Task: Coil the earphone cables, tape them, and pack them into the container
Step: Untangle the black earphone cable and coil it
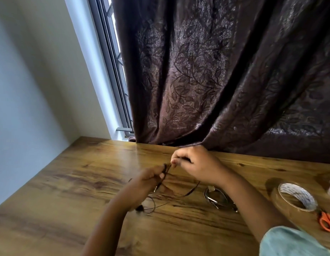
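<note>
A thin black earphone cable (179, 195) loops over the wooden table (68, 182) in the middle of the view. My left hand (147, 180) grips a bunch of its strands, and an earbud (139, 208) dangles below my wrist. My right hand (195, 163) pinches the same cable just above and to the right, fingers curled. A second, coiled cable (218, 199) with a silvery sheen lies on the table beneath my right forearm. A roll of clear tape (297, 196) stands at the right. No container is clearly visible.
Orange-handled scissors (326, 221) lie beside the tape roll near the right edge. A dark patterned curtain (225, 80) hangs down to the table's far edge, with a window frame (112, 71) and a white wall at the left.
</note>
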